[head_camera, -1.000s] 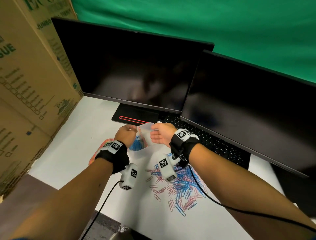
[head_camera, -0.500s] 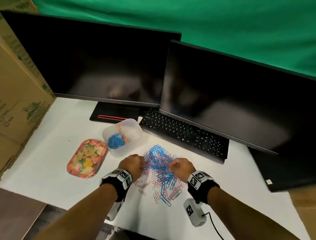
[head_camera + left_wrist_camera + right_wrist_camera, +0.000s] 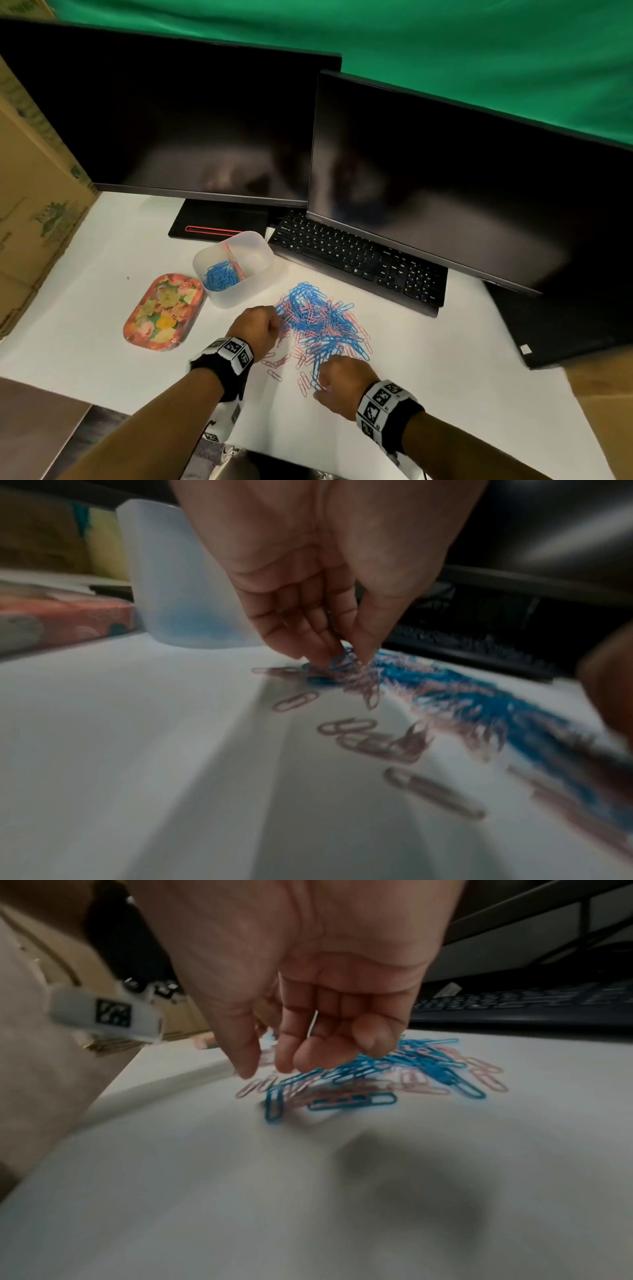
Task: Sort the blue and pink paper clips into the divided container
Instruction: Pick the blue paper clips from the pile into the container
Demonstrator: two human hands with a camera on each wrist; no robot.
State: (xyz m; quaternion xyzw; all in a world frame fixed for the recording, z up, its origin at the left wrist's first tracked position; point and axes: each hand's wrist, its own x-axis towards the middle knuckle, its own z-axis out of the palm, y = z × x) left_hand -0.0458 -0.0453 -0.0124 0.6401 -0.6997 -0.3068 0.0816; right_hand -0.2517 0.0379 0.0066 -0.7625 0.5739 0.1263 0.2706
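A mixed pile of blue and pink paper clips lies on the white table. Behind it to the left stands the translucent divided container, with blue clips in its left compartment beside a pink divider. My left hand is at the pile's left edge, thumb and fingers pinching a few clips, at least one of them blue. My right hand hovers over the near edge of the pile, fingers loosely curled and holding nothing. In the head view the fingertips of both hands are hidden.
A floral tin tray lies left of the container. A black keyboard and two dark monitors stand behind the pile. Cardboard boxes line the left side. Loose pink clips lie between my wrists.
Both hands came back from the container to the pile. Since half a second ago the right hand has slid toward the pile's near edge; the left hand now pinches clips at the left edge.
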